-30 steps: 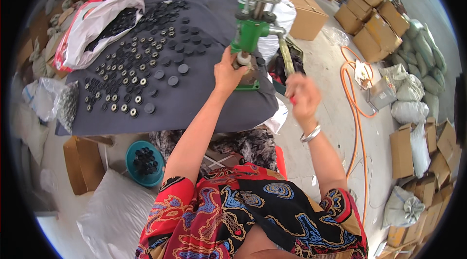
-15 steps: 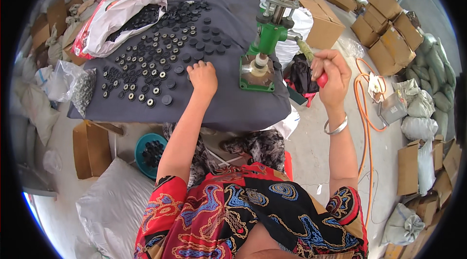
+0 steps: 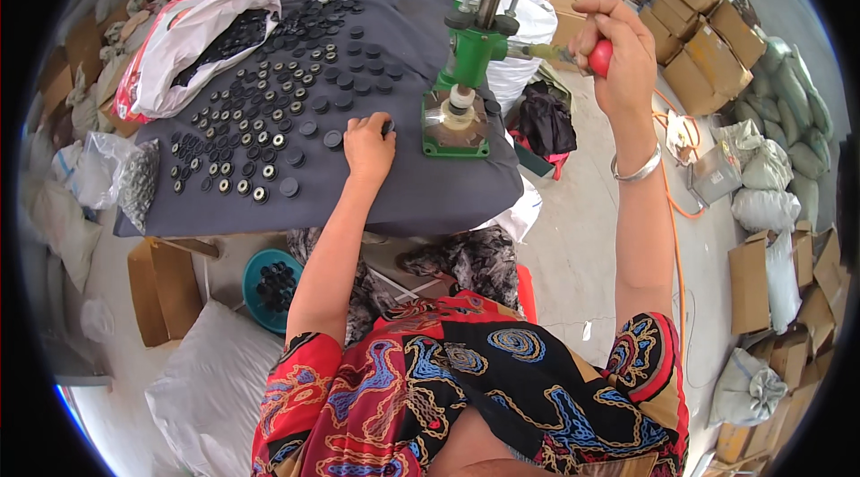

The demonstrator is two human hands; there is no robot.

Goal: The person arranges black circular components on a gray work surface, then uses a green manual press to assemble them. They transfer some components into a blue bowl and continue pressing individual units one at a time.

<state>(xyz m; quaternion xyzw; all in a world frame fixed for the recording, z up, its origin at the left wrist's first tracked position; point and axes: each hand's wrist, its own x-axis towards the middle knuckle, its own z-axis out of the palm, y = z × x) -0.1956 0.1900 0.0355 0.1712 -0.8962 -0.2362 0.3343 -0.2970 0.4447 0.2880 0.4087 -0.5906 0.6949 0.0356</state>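
A green hand press stands on a table draped in dark grey cloth. My right hand grips the red knob of the press lever, held high to the right of the press. My left hand rests on the cloth just left of the press base, fingers curled over a small black round piece. Several black round caps lie spread over the cloth to the left of that hand. A white round part sits under the press head.
A white and red plastic bag holding black pieces lies at the table's far left. A teal bowl of black pieces sits on the floor below. Cardboard boxes and sacks crowd the right side. An orange cable runs along the floor.
My left hand has drawn back from the press to the caps on the cloth. My right hand has swung the lever knob upward.
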